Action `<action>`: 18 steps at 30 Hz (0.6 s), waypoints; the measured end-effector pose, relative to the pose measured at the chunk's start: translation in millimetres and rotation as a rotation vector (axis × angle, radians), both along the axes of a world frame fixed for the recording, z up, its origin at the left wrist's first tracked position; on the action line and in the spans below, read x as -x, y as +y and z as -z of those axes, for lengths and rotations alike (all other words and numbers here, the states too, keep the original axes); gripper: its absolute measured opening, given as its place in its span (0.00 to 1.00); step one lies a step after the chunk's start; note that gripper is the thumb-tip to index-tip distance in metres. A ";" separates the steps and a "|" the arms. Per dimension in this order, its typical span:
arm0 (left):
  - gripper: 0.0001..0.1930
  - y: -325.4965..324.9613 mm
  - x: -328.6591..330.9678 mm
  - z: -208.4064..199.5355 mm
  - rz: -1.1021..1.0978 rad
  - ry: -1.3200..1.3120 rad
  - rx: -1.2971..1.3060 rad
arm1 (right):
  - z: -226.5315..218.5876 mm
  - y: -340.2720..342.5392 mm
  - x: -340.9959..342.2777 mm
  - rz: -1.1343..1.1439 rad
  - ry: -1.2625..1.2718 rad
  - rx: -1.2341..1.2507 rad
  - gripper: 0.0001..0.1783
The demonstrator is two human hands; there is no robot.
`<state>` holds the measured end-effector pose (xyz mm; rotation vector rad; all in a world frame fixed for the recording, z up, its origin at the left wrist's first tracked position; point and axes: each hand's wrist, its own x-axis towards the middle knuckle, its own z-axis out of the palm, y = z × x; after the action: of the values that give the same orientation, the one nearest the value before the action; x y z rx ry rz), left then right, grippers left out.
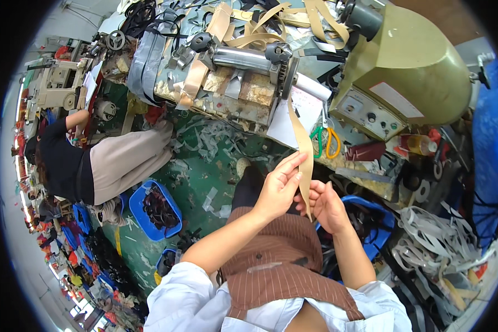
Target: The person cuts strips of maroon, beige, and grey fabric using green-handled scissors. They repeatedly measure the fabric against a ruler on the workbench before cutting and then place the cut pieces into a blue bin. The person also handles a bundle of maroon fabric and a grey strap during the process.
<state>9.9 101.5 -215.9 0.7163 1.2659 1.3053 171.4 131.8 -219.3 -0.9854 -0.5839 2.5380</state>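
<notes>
While both hands pinch it, strap hangs free

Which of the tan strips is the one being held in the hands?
The tan strip hanging down from the machine roller, pinched between left hand and right hand. The other tan strips lie piled on the machine top.

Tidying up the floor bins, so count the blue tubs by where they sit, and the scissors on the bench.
Blue tubs left of the legs: 2, a large tub and a small tub
Blue tub by the right hand: 1, right tub
Scissors: 1
Total: 4
</notes>
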 end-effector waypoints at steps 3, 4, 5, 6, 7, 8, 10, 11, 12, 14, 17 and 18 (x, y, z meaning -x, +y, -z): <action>0.19 -14.3 4.1 -14.1 0.067 0.142 -0.062 | -28.0 -6.5 2.6 -0.065 -0.188 -0.279 0.13; 0.19 -16.8 4.4 -21.1 0.086 0.171 -0.081 | -35.8 -10.1 -0.6 -0.057 -0.219 -0.356 0.11; 0.20 -19.0 2.9 -29.1 0.044 0.068 -0.079 | -42.3 -12.1 -2.7 -0.044 -0.267 -0.418 0.10; 0.21 -21.0 2.6 -35.7 0.068 0.272 -0.127 | -50.6 -13.5 -4.4 -0.031 -0.313 -0.481 0.09; 0.23 -22.4 3.5 -42.5 0.087 0.478 -0.174 | -59.8 -13.7 -5.4 -0.016 -0.358 -0.545 0.08; 0.24 -24.8 6.3 -46.8 0.107 0.679 -0.213 | -68.9 -14.3 -5.3 -0.058 -0.418 -0.599 0.08; 0.29 -22.9 10.0 -66.7 0.167 0.967 -0.408 | -89.0 -12.5 -5.2 -0.137 -0.538 -0.709 0.07; 0.29 -24.7 9.8 -69.8 0.205 0.978 -0.451 | -94.0 -13.9 -2.4 -0.152 -0.522 -0.809 0.07; 0.29 -25.0 10.7 -73.2 0.244 0.990 -0.495 | -108.7 -14.4 2.6 -0.178 -0.496 -0.863 0.06; 0.22 -14.8 17.5 -81.5 0.275 1.009 -0.557 | -126.1 -13.6 2.0 -0.295 -0.429 -0.791 0.06; 0.11 1.5 39.2 -83.9 0.216 0.906 -0.586 | -144.4 1.4 4.5 -0.539 0.031 -0.829 0.04; 0.11 10.8 48.3 -91.6 0.163 0.859 -0.588 | -143.7 3.2 -0.3 -0.488 0.233 -0.796 0.05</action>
<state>-38.5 112.3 -124.2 1.9026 1.4218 1.2740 171.6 135.0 -75.6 -0.2708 -1.7344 2.3512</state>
